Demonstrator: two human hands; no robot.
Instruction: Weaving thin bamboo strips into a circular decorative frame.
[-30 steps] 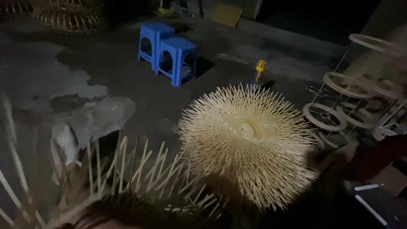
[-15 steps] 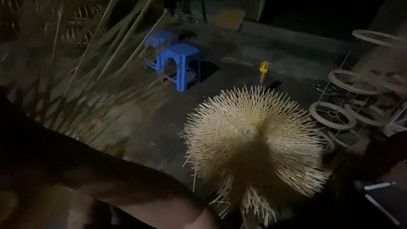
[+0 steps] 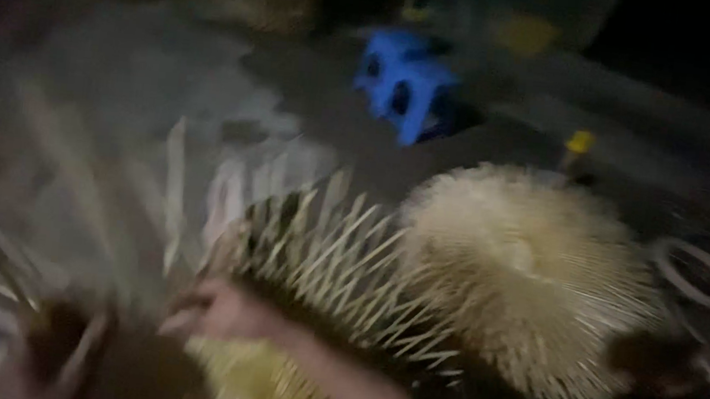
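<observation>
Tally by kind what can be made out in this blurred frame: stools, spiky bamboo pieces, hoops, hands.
Blue stools: 2
Spiky bamboo pieces: 2, round one and near one
Hoops: at least 1, blurred
Hand: 1 clearly seen
Total: 6

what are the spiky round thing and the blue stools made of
Spiky round thing: looks like thin split bamboo or wooden slivers, pale, matt, fanning outward; blur leaves the exact kind open. Blue stools: likely moulded plastic, with even colour and rounded cut-out holes.

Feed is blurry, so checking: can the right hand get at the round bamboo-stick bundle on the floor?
Probably yes. The right hand rests at the spiky woven bamboo piece, and the round bamboo-stick bundle sits right beside it; only those upright slats stand between.
</observation>
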